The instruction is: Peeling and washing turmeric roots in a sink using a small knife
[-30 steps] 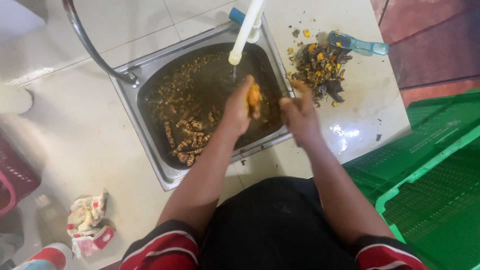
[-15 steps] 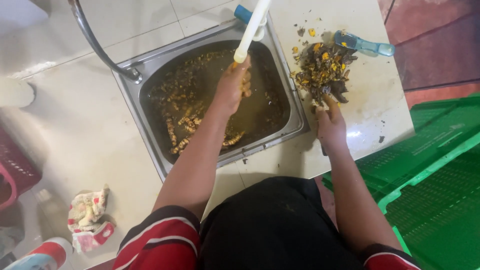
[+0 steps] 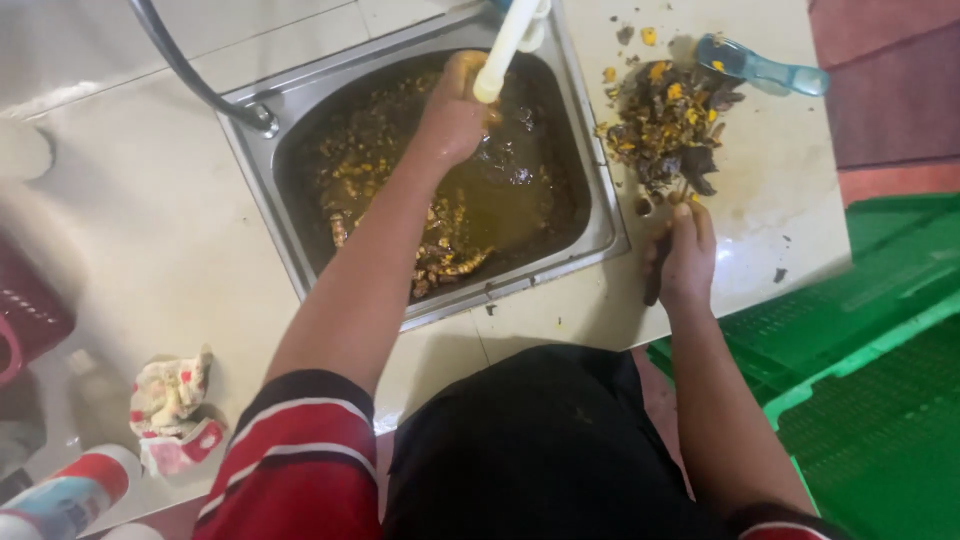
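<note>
A steel sink (image 3: 598,215) holds brown water and several yellow-brown roots (image 3: 445,262). My left hand (image 3: 452,112) reaches into it under the white tap spout (image 3: 505,45), fingers curled around a yellow root piece (image 3: 466,64). On the white counter to the right of the sink, my right hand (image 3: 686,255) grips a dark-handled knife (image 3: 654,282), its tip pointing at a heap of dark and yellow peelings (image 3: 668,122). A translucent blue tool (image 3: 765,68) lies at the far edge of that heap.
Green plastic crates (image 3: 870,400) stand low on the right beside the counter. A grey hose (image 3: 190,72) curves to the sink's left corner. A crumpled cloth (image 3: 170,395), a bottle (image 3: 70,495) and a red basket (image 3: 25,310) sit at the left.
My left hand has carried the yellow piece from the sink's front right up under the tap. My right hand left the sink, moved onto the counter and now holds the knife below the peelings.
</note>
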